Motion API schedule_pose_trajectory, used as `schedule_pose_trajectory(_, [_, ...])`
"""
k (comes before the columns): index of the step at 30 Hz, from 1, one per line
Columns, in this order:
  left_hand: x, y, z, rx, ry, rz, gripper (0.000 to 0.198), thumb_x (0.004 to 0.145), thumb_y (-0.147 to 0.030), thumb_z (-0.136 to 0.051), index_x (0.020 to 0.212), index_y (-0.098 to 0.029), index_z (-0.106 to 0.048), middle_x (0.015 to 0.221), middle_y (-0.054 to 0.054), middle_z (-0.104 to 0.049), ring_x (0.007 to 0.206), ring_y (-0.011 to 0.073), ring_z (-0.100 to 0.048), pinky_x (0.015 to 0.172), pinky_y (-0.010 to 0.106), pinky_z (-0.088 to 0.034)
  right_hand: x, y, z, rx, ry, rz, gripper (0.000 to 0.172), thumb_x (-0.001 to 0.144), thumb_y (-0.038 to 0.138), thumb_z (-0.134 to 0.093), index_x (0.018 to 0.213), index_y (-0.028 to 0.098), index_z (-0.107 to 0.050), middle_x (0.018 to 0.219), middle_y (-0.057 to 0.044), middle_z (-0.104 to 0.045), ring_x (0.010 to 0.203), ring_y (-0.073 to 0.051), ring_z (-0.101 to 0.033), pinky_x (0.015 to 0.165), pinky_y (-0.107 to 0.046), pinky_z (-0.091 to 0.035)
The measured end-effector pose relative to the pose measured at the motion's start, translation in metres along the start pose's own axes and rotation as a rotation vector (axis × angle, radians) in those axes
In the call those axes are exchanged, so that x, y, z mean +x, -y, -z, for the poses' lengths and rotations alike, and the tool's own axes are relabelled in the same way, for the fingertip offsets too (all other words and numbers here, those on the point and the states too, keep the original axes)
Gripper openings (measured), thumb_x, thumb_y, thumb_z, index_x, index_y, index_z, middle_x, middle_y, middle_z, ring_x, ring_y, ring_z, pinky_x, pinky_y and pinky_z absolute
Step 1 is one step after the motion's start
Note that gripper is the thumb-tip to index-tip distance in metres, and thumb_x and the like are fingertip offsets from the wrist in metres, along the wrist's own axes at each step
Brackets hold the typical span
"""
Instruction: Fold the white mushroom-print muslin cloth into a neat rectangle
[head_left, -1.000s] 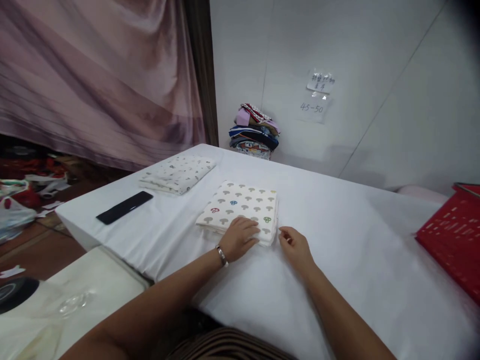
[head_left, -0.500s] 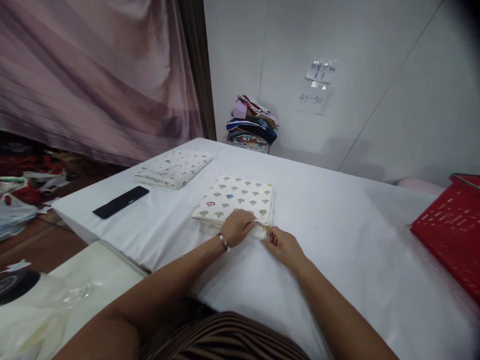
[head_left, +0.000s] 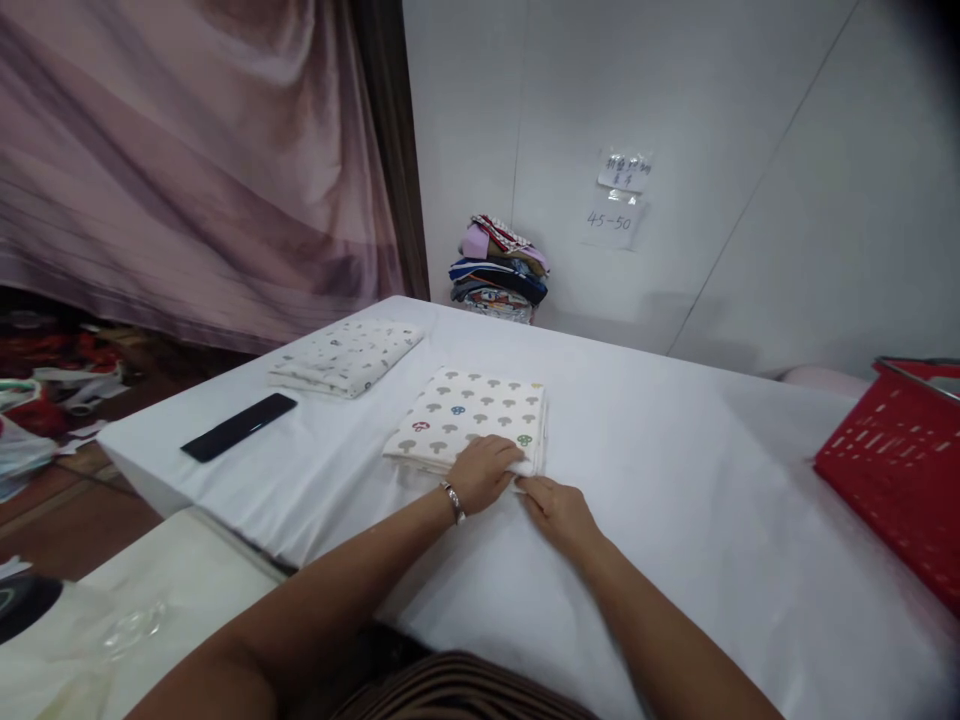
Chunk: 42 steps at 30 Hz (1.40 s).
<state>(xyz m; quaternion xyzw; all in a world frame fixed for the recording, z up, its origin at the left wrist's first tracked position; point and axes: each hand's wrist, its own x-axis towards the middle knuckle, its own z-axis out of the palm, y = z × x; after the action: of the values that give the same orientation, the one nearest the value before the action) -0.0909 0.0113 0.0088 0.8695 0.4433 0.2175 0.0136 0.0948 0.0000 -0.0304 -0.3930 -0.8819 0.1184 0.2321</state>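
Observation:
A folded white cloth (head_left: 480,405) printed with grey mushrooms and a few coloured ones lies on the white-covered table (head_left: 637,430). My left hand (head_left: 484,474), a silver bracelet at its wrist, rests on the cloth's near edge, fingers closed around that edge. Close beside it, my right hand (head_left: 559,508) pinches the near right corner of the same cloth. The fingertips of both hands nearly meet there, and the layers between them are partly hidden.
Another folded patterned cloth (head_left: 349,357) and a black phone (head_left: 240,427) lie to the left. A red basket (head_left: 896,470) stands at the right edge. Behind the table rises a stack of folded fabrics (head_left: 499,270); handwritten signs (head_left: 611,218) hang on the wall.
My right hand has moved slightly left, closer to my left hand, at the cloth's corner. The corner lies flatter, and the camera view has tilted up a little.

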Motion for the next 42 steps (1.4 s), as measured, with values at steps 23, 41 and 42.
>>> schedule_pose_trajectory(23, [-0.008, -0.005, 0.007, -0.029, -0.009, -0.047, 0.029, 0.079, -0.027, -0.053, 0.107, -0.02, -0.053, 0.103, 0.008, -0.059, 0.095, 0.0217, -0.053, 0.08, 0.036, -0.042, 0.001, 0.008, 0.007, -0.056, -0.135, 0.006, 0.028, 0.088, 0.018, -0.034, 0.109, 0.022, -0.053, 0.095, -0.006, -0.061, 0.084, -0.017, -0.057, 0.066, -0.025, -0.045])
schedule_pose_trajectory(41, [-0.001, -0.007, -0.009, -0.015, -0.269, 0.116, 0.018, 0.085, -0.025, -0.049, 0.1, -0.02, -0.058, 0.096, 0.005, -0.063, 0.09, 0.0187, -0.055, 0.08, 0.034, -0.044, 0.013, 0.003, 0.011, 0.883, 0.056, -0.713, 0.028, 0.075, 0.041, -0.051, 0.062, 0.017, -0.054, 0.058, 0.0, -0.063, 0.03, -0.005, -0.038, 0.033, -0.02, -0.026])
schedule_pose_trajectory(42, [-0.002, -0.007, -0.011, -0.007, -0.267, 0.104, 0.019, 0.085, -0.025, -0.048, 0.1, -0.02, -0.058, 0.097, 0.005, -0.063, 0.092, 0.0188, -0.055, 0.081, 0.034, -0.043, 0.014, 0.004, 0.01, 0.906, 0.052, -0.722, 0.027, 0.074, 0.041, -0.052, 0.062, 0.017, -0.053, 0.059, 0.0, -0.063, 0.03, -0.004, -0.038, 0.032, -0.019, -0.025])
